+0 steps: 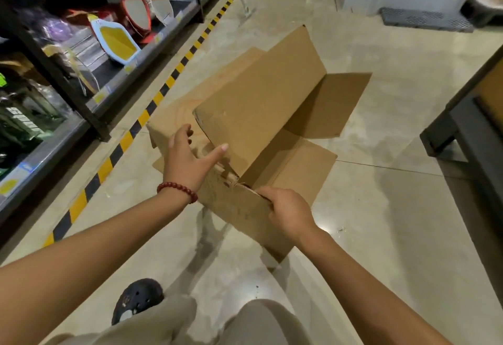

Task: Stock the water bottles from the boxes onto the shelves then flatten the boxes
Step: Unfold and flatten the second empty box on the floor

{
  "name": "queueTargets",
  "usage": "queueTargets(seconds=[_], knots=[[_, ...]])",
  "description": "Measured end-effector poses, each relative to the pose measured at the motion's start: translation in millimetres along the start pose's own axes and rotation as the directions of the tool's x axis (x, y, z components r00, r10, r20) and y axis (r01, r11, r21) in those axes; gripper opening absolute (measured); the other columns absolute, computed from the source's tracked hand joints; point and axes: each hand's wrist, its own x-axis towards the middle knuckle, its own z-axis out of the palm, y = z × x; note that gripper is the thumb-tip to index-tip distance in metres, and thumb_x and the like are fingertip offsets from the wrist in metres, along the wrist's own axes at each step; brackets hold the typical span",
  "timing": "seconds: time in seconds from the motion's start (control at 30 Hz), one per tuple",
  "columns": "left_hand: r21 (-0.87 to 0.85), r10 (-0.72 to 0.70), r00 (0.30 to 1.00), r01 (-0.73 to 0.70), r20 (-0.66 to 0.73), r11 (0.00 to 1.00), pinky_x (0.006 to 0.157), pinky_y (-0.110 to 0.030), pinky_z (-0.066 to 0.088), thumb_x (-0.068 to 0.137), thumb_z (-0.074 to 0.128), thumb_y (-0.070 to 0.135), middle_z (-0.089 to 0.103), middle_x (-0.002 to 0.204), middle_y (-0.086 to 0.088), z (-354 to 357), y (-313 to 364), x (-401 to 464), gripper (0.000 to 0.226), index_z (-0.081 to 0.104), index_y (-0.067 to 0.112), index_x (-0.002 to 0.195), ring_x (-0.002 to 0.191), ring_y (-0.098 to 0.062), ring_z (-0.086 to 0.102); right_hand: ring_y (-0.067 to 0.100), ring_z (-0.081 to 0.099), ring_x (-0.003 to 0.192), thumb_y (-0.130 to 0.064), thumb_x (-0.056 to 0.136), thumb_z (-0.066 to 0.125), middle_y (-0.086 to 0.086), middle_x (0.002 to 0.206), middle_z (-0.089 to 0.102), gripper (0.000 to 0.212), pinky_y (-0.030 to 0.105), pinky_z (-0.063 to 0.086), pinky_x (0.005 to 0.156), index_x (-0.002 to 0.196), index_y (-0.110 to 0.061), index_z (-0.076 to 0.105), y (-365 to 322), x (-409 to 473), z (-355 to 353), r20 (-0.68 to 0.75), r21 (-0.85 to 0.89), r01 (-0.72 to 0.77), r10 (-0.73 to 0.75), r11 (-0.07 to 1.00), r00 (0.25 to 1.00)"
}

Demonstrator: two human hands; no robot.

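Note:
A brown cardboard box [261, 105] hangs above the floor in the middle of the head view, opened out with its flaps spread and nothing inside. My left hand [187, 157], with a red bead bracelet at the wrist, grips the box's left side, thumb stretched onto a panel and fingers curled round the edge. My right hand [288, 214] pinches the torn near edge of the lower flap. No water bottles show in or near the box.
Dark shelves [89, 105] run along the left with mirrors [136, 14] and packaged goods. A yellow-black tape line [152, 105] marks the floor beside them. Another shelf frame [462, 138] stands at the right. My dark shoe [137, 298] is on the floor below.

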Motion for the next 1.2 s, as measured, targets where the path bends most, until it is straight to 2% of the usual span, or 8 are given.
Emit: queueTargets(seconds=[0.13, 0.27, 0.43, 0.53, 0.63, 0.73, 1.03, 1.2], knots=[[-0.064, 0.207, 0.975, -0.202, 0.082, 0.977, 0.085, -0.023, 0.040, 0.082, 0.070, 0.028, 0.052, 0.106, 0.012, 3.2, 21.1, -10.1, 0.040, 0.051, 0.022, 0.116, 0.101, -0.006, 0.048, 0.020, 0.058, 0.106, -0.006, 0.083, 0.049, -0.004, 0.114, 0.068, 0.045, 0.026, 0.041, 0.073, 0.116, -0.031, 0.065, 18.4, -17.6, -29.2, 0.111, -0.062, 0.070, -0.063, 0.996, 0.992], [-0.146, 0.452, 0.826, -0.429, 0.337, 0.892, 0.089, -0.027, 0.046, 0.085, 0.058, 0.041, 0.052, 0.112, 0.014, 19.8, 32.5, -31.0, 0.041, 0.043, 0.029, 0.121, 0.104, -0.006, 0.053, 0.017, 0.058, 0.107, -0.004, 0.083, 0.045, -0.008, 0.111, 0.068, 0.044, 0.028, 0.045, 0.075, 0.112, -0.030, 0.067, 47.4, -28.4, -41.6, 0.072, -0.147, -0.033, 0.044, 0.989, 0.996], [-0.026, 0.430, 0.601, -0.563, 0.674, 0.826, 0.106, -0.035, 0.037, 0.095, 0.044, 0.036, 0.039, 0.147, -0.008, 56.7, 41.5, -30.0, 0.066, 0.010, 0.026, 0.151, 0.132, -0.019, 0.040, 0.024, 0.061, 0.096, -0.024, 0.086, 0.051, 0.002, 0.099, 0.069, 0.026, 0.031, 0.046, 0.078, 0.102, -0.013, 0.068, 63.6, -50.4, -32.5, -0.366, -0.123, -0.079, 0.029, 0.989, 0.930], [0.154, 0.286, 0.539, -0.629, 0.792, 0.762, 0.115, -0.030, 0.019, 0.095, 0.048, 0.040, 0.021, 0.156, -0.002, 76.0, 41.2, -31.2, 0.063, 0.018, 0.029, 0.149, 0.143, -0.016, 0.018, 0.023, 0.059, 0.072, -0.020, 0.082, 0.047, 0.004, 0.074, 0.064, 0.023, 0.030, 0.045, 0.062, 0.075, -0.007, 0.065, 67.4, -67.6, -32.2, -0.750, -0.101, 0.002, -0.078, 0.995, 0.657], [0.251, 0.229, 0.545, -0.667, 0.806, 0.702, 0.117, -0.032, 0.015, 0.091, 0.050, 0.047, 0.025, 0.154, -0.001, 81.3, 44.1, -37.1, 0.051, 0.045, 0.026, 0.138, 0.144, -0.019, 0.015, 0.019, 0.053, 0.078, -0.015, 0.080, 0.047, 0.004, 0.080, 0.064, 0.020, 0.024, 0.040, 0.069, 0.080, -0.005, 0.065, 65.4, -72.1, -36.6, -0.783, -0.127, 0.051, -0.132, 0.991, 0.608], [0.246, 0.264, 0.550, -0.683, 0.792, 0.688, 0.109, -0.028, 0.022, 0.092, 0.053, 0.040, 0.039, 0.146, -0.003, 77.5, 45.4, -36.8, 0.048, 0.050, 0.019, 0.134, 0.137, -0.019, 0.029, 0.015, 0.052, 0.090, -0.017, 0.080, 0.047, 0.003, 0.093, 0.064, 0.024, 0.021, 0.039, 0.078, 0.093, -0.008, 0.065, 58.4, -64.9, -36.8, -0.684, -0.114, 0.077, -0.135, 0.990, 0.717], [0.373, 0.195, 0.877, -0.376, 0.440, 0.849, 0.104, -0.033, 0.035, 0.090, 0.056, 0.028, 0.048, 0.138, -0.008, 28.0, 6.9, 3.4, 0.047, 0.048, 0.011, 0.133, 0.127, -0.023, 0.043, 0.034, 0.048, 0.117, -0.030, 0.081, 0.067, 0.014, 0.131, 0.049, 0.057, 0.042, 0.045, 0.091, 0.131, -0.014, 0.046, 1.9, -16.8, 1.5, -0.248, -0.296, 0.013, -0.089, 0.955, 0.965], [0.503, -0.025, 0.961, -0.122, 0.276, 0.856, 0.099, -0.047, 0.041, 0.086, 0.057, 0.035, 0.049, 0.129, -0.009, -15.9, -41.2, 22.3, 0.046, 0.049, 0.013, 0.125, 0.121, -0.030, 0.045, 0.040, 0.038, 0.127, -0.004, 0.079, 0.066, 0.015, 0.158, 0.011, 0.091, 0.040, 0.046, 0.085, 0.150, -0.025, 0.014, 3.5, -3.3, 15.6, -0.139, -0.449, -0.061, -0.002, 0.892, 0.990]])
